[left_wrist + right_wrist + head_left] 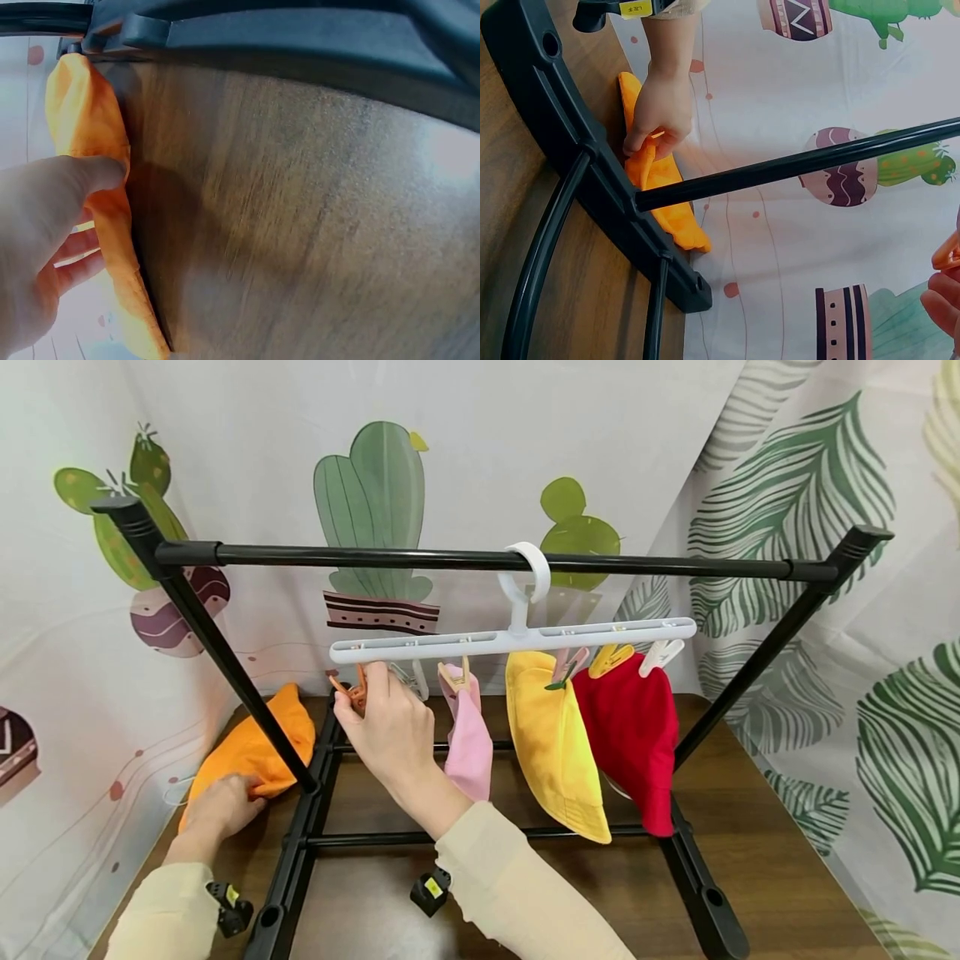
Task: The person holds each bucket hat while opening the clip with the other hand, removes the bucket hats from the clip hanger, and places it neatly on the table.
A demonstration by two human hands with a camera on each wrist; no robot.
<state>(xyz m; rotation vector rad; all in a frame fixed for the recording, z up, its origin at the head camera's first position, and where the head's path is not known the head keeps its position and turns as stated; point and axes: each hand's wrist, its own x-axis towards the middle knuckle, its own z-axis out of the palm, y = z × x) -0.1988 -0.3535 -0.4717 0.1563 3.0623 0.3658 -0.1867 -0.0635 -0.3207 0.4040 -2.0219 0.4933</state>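
My left hand [223, 810] pinches an orange cloth hat [258, 739] between thumb and fingers, low at the left beside the rack's foot. In the left wrist view the hat [109, 195] looks folded flat, standing on edge against the wood tabletop. Up at the left end of a white clip hanger [517, 641], my right hand [393, 727] holds an orange clothespin [358, 693]. The right wrist view catches this clothespin [946, 255] only at its edge. A white clip [412, 678] hangs just beyond the right hand, partly hidden by it.
The hanger hooks over the bar of a black rack [360, 557]. Clipped along it hang a pink hat [468, 739], a yellow bucket hat [558, 743] and a red hat [633, 735]. The rack's slanted post [232, 668] stands between both hands. Patterned curtains [480, 460] close off the back.
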